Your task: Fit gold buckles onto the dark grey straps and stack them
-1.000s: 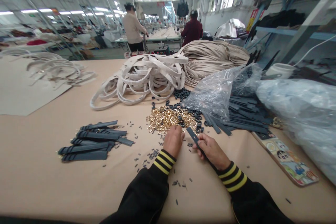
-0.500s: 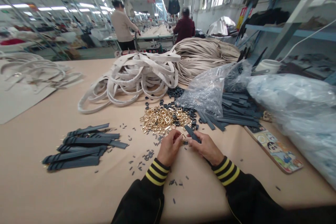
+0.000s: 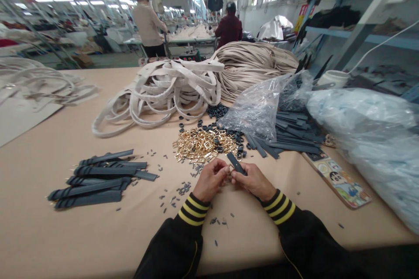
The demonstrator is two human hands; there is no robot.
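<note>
My left hand (image 3: 212, 179) pinches a small gold buckle (image 3: 231, 168) between thumb and fingertips. A short dark grey strap (image 3: 236, 163) is gripped in my right hand (image 3: 257, 182), its free end pointing up and away. The buckle sits against the strap's near side where the fingertips of both hands meet; whether it is threaded on is too small to tell. Just beyond my hands lies a heap of gold buckles (image 3: 198, 144), with dark ring-shaped loops (image 3: 240, 147) mixed in along its right side. Small dark offcuts (image 3: 183, 188) are scattered by my left hand.
Buckled dark straps (image 3: 94, 183) are stacked on the left. Loose dark straps (image 3: 294, 133) lie under a clear plastic bag (image 3: 255, 111). A phone (image 3: 338, 181) and a large plastic bundle (image 3: 363, 139) are at right. Beige straps (image 3: 163, 89) are piled behind. Two people stand further off.
My hands have come together, bringing the buckle from beside the strap up against it. The strap has tilted a little more upright. The whole view has shifted slightly.
</note>
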